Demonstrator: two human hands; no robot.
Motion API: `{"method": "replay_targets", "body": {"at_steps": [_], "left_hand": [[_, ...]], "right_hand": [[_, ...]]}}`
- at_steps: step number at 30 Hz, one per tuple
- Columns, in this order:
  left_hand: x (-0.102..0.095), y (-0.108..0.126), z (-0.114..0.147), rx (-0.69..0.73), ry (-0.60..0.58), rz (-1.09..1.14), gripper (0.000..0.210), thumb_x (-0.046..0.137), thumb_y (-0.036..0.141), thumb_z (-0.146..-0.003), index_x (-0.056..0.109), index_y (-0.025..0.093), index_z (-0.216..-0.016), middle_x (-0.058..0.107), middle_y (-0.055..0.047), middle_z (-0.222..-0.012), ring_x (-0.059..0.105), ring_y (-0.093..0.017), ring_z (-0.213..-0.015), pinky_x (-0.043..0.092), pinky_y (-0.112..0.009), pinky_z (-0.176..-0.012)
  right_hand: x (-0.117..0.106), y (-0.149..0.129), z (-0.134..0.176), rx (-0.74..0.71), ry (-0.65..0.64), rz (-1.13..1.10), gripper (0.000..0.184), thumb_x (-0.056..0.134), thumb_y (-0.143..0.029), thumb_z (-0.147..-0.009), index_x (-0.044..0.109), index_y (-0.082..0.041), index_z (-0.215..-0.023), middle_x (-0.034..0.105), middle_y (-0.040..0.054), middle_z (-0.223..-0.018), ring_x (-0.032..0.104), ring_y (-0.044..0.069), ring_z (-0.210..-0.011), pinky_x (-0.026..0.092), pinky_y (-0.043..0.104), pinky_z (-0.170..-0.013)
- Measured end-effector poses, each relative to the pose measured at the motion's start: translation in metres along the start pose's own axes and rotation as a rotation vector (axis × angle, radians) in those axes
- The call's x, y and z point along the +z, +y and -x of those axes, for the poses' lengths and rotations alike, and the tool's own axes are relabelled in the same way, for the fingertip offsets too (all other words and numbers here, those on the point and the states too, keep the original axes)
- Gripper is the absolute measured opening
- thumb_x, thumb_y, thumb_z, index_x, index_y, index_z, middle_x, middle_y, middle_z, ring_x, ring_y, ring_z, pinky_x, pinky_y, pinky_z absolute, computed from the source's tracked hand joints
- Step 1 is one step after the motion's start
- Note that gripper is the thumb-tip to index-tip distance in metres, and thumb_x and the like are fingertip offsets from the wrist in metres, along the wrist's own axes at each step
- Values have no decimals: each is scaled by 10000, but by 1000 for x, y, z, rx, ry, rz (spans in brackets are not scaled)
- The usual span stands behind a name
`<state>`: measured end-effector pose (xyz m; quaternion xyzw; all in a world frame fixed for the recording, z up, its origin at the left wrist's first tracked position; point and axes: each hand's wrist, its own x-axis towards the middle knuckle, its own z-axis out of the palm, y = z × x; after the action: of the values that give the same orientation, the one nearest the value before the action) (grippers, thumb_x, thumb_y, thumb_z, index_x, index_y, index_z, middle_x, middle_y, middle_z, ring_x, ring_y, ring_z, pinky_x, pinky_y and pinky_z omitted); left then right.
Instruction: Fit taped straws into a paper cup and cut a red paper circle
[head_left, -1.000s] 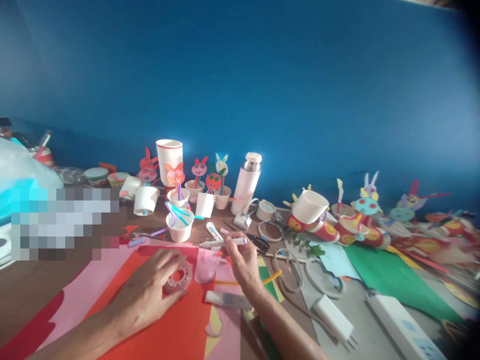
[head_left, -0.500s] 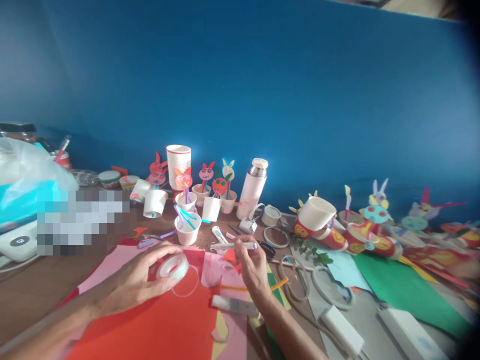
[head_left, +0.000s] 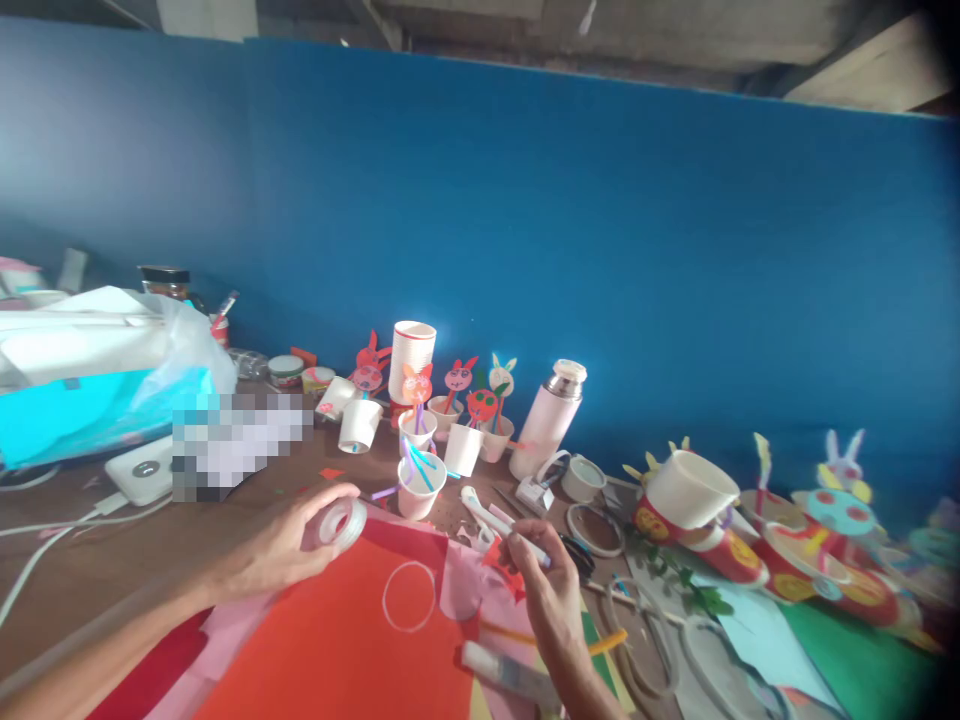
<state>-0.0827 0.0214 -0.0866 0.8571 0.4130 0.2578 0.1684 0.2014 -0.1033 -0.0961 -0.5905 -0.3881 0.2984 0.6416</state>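
My left hand (head_left: 281,550) grips a roll of clear tape (head_left: 358,523), fingers above and thumb below it. It is over the left edge of the orange-red paper sheet (head_left: 322,650). A pale circle outline (head_left: 409,597) shows on that sheet, to the right of the roll. My right hand (head_left: 553,590) pinches a slim white marker (head_left: 501,517) that slants with one end up to the left. Beneath and beside this hand lie pink paper pieces (head_left: 459,585), a red scrap (head_left: 501,570) and a white-capped tube (head_left: 502,668).
Paper cups (head_left: 421,490) with paper animal faces stand at the back, beside a pink flask (head_left: 547,420). At right are decorated red cups (head_left: 724,555), cable coils (head_left: 641,640) and green paper (head_left: 862,640). A power bank (head_left: 142,470) and plastic bag (head_left: 195,350) sit left.
The camera has turned left and up. My left hand and the tape roll have moved left, off the drawn circle. The marker in my right hand has tipped from level to slanted.
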Motion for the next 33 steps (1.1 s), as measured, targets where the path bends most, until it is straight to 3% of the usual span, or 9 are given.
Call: {"method": "replay_targets", "body": {"at_steps": [7,12,17,23,28,33], "left_hand": [[10,-18,5,16,0,-11,596,498,142,-643,470,265,-1225,560,-47,-1290,511,-250,-1196,405,-353,-1012],[16,-34,5,-35,24,-22,572,483,133,-685,469,216,-1251,514,-66,-1342,424,-257,-1269,343,-370,-1055],[12,-52,1,-105,10,-58,574,455,187,-752,409,206,-1324,512,-58,-1351,331,-281,-1324,310,-415,-1061],[10,-69,-3,-171,46,-103,583,444,189,-755,389,145,-1333,531,-99,-1324,394,-245,-1293,337,-329,-1046],[10,-68,-3,-174,83,-105,548,494,258,-766,439,186,-1306,507,-93,-1353,368,-274,-1307,341,-368,-1047],[13,-73,-1,-159,113,-60,519,468,204,-748,471,190,-1268,552,-98,-1307,429,-286,-1265,364,-387,-1031]], "right_hand": [[-2,12,-1,-23,3,78,238,599,-428,-782,554,-197,-819,625,-3,-662,566,153,-602,458,238,-557],[-5,20,-6,-47,4,105,246,611,-436,-771,548,-200,-795,597,-12,-658,546,146,-598,454,231,-554],[-7,23,-9,-17,56,113,390,631,-493,-727,571,-189,-964,618,13,-715,554,170,-630,457,246,-551],[0,11,-2,-29,78,176,395,578,-525,-759,629,-205,-986,465,-47,-547,405,135,-506,362,223,-471],[7,11,-5,-69,135,174,357,598,-517,-757,647,-211,-934,532,-32,-571,462,146,-534,397,232,-519],[7,22,-11,-82,187,138,374,642,-540,-707,645,-209,-882,588,-19,-585,548,179,-593,427,242,-545]]}}
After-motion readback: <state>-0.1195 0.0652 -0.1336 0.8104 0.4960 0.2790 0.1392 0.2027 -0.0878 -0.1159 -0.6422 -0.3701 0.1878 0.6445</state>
